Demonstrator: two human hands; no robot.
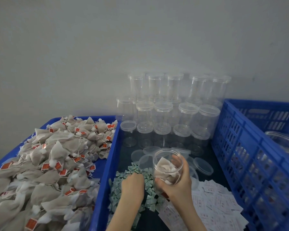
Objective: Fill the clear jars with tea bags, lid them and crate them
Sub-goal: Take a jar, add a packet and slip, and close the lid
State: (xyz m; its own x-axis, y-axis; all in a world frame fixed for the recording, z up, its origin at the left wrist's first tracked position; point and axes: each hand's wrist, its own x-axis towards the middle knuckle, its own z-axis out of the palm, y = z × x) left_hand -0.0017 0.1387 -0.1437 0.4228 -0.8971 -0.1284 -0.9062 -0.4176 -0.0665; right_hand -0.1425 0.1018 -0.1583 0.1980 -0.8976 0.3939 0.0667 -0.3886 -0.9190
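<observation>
My right hand [178, 182] grips a clear jar [167, 161] without a lid, tilted toward me, with several tea bags inside. My left hand [132, 184] lies knuckles-up on a heap of small green packets [123, 194]; its fingertips are hidden in the heap, so whether it pinches one is unclear. A big pile of tea bags [53, 160] with red tags fills the blue tray [107, 164] at the left. Loose clear lids [203, 165] lie behind the held jar. Lidded empty jars [163, 114] stand stacked at the back.
A blue slotted crate [250, 157] stands at the right with a clear jar [284, 140] inside it. White paper sachets [213, 205] are spread at the lower right. A grey wall closes off the back.
</observation>
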